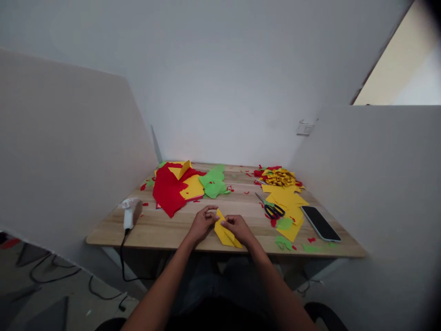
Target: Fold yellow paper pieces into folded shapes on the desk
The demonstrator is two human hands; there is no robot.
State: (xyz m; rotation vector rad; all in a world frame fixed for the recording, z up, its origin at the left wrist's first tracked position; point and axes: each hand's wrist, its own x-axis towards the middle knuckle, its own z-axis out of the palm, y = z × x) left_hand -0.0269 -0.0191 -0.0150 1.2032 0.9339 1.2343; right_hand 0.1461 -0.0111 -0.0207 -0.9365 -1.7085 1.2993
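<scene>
A folded piece of yellow paper is held between my two hands at the front edge of the table. My left hand pinches its upper left edge, near the pointed tip. On the other side, my right hand grips the paper with thumb and fingers close to the fold. The lower end of the paper spreads into angled flaps. To the right lie scissors with dark handles, apart from both hands.
Red, yellow and green paper lies at the back left. A white corded glue gun stands left. Yellow sheets, a gathered yellow paper bundle and a phone are on the right. Partitions flank the wooden table.
</scene>
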